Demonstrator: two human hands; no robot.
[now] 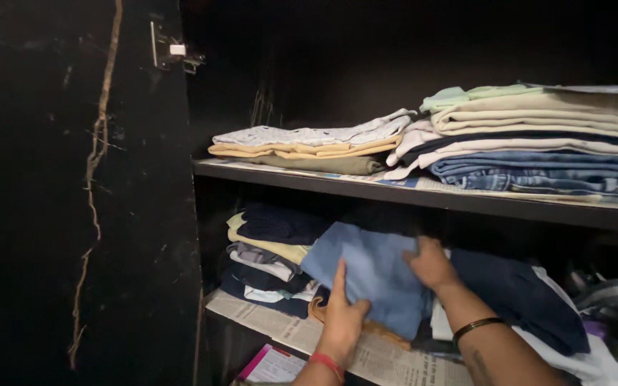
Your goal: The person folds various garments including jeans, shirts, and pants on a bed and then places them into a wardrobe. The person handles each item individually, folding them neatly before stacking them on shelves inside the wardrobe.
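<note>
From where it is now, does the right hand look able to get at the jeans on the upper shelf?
Probably yes: the right hand rests on the light blue garment below, and the folded jeans lie at the open shelf front, unblocked.

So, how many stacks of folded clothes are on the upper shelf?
2. A low stack lies at the left of the upper shelf; a taller stack lies at the right, cut by the picture's edge, so more may be hidden.
</note>
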